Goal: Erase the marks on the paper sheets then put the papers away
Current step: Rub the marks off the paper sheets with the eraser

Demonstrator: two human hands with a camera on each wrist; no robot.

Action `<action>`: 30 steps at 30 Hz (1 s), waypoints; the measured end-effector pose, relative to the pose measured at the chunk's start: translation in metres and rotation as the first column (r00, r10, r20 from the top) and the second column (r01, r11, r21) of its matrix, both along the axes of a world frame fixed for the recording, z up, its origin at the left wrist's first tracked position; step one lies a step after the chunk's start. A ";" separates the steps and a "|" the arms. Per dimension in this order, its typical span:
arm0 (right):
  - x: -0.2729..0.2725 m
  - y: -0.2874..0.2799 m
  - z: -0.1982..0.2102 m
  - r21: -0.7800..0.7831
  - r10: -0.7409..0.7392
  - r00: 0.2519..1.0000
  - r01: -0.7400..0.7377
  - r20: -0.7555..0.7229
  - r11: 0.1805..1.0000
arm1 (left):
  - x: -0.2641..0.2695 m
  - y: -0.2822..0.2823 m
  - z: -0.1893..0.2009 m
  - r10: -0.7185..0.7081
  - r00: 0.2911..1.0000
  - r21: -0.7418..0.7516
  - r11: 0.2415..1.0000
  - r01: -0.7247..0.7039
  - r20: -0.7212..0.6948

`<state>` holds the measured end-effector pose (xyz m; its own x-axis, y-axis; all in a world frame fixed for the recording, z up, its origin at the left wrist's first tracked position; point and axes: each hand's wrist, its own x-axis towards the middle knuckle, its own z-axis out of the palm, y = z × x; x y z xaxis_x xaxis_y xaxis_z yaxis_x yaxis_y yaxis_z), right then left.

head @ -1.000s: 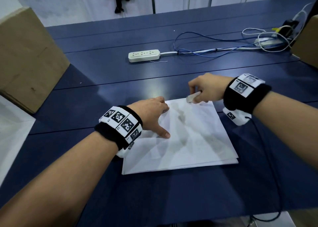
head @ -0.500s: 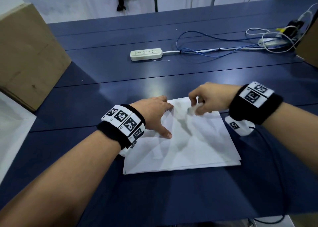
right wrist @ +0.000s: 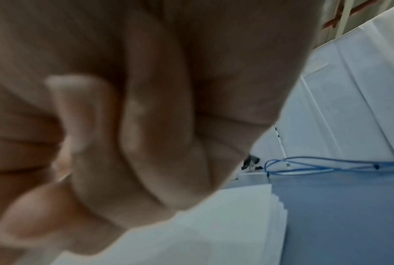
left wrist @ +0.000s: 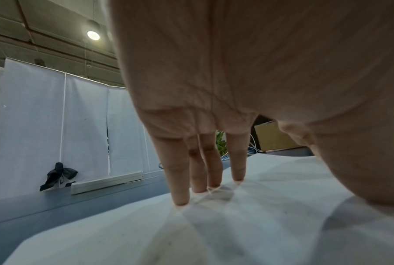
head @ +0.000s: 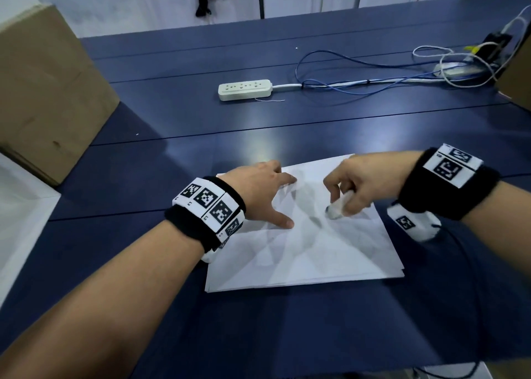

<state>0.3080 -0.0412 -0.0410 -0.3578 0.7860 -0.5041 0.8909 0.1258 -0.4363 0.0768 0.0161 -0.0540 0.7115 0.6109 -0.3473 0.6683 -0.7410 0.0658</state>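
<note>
Right hand (head: 355, 187) pinching eraser (head: 337, 207), tip down mid-sheet on paper stack (head: 316, 252) (near bench edge); left hand (head: 258, 194), fingers spread flat, pressing the stack's left side.

one stack of paper sheets (head: 310, 252), one eraser (head: 336, 210), two hands, one power strip (head: 244, 89), two cardboard boxes

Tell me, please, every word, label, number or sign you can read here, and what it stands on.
No readable words anywhere.
Left wristband: black-and-white square code markers; tiny characters beside them, too small to read.
Right wristband: the same kind of markers, no legible text.
Power strip: no legible label.
Paper sheets: no writing visible.
</note>
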 end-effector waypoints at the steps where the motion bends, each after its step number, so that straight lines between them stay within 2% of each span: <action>1: 0.000 0.001 0.000 0.010 0.003 1.000 -0.003 0.013 1.000 | 0.000 0.000 -0.001 0.002 1.000 0.002 1.000 -0.002 0.001; 5: 0.004 0.028 0.000 0.304 -0.113 0.987 0.072 0.118 0.950 | 0.002 0.001 0.000 0.008 1.000 0.001 1.000 -0.008 -0.011; 7: 0.004 0.030 0.000 0.366 -0.136 0.982 0.079 0.133 0.927 | 0.003 0.000 0.000 0.009 1.000 0.002 1.000 -0.009 -0.018; 9: 0.004 0.020 -0.001 0.264 -0.062 0.994 0.036 0.092 0.964 | 0.002 -0.001 0.000 0.013 1.000 0.007 1.000 -0.013 -0.013; 11: 0.000 0.004 0.002 0.076 0.032 0.998 -0.035 0.047 0.996 | 0.001 0.000 0.000 0.014 1.000 0.002 1.000 -0.014 -0.016; 13: -0.002 -0.002 0.004 0.011 0.056 0.997 -0.056 0.045 0.998 | 0.002 0.000 0.000 0.014 1.000 -0.004 1.000 -0.014 -0.020; 15: 0.000 0.010 0.004 0.104 0.010 0.995 -0.020 0.096 0.994 | 0.002 0.000 0.001 0.012 1.000 -0.005 1.000 -0.012 -0.020; 17: 0.003 0.026 0.003 0.282 -0.095 0.981 0.044 0.171 0.959 | 0.003 0.000 0.001 0.007 1.000 -0.003 1.000 -0.007 -0.022; 19: 0.005 0.033 0.001 0.408 -0.164 0.971 0.080 0.176 0.909 | 0.003 -0.001 0.001 0.008 1.000 -0.002 1.000 -0.008 -0.021; 20: 0.006 0.032 0.000 0.421 -0.159 0.975 0.080 0.156 0.904 | 0.003 -0.001 0.001 0.008 1.000 0.001 1.000 -0.008 -0.020; 22: 0.005 0.020 -0.001 0.322 -0.081 0.992 0.046 0.098 0.946 | 0.002 -0.001 0.001 0.011 1.000 0.005 1.000 -0.011 -0.013; 24: 0.001 0.002 0.003 0.105 0.018 0.999 -0.023 0.045 0.994 | 0.002 0.000 0.000 0.010 1.000 0.003 1.000 -0.010 -0.011; 26: 0.001 -0.007 0.004 -0.006 0.061 0.997 -0.061 0.037 0.998 | 0.002 0.000 -0.001 0.006 1.000 0.004 1.000 -0.006 -0.014; 28: 0.004 0.000 0.004 0.053 0.024 0.999 -0.026 0.048 0.998 | 0.003 0.000 0.000 0.005 1.000 0.000 1.000 -0.005 -0.021; 30: 0.005 0.014 0.002 0.184 -0.046 0.996 0.032 0.072 0.982 | 0.003 0.001 0.000 0.007 1.000 -0.001 1.000 -0.007 -0.025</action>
<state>0.3128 -0.0270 -0.0389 -0.2909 0.8799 -0.3757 0.9264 0.1610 -0.3403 0.0799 0.0169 -0.0535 0.6985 0.6151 -0.3658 0.6746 -0.7365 0.0498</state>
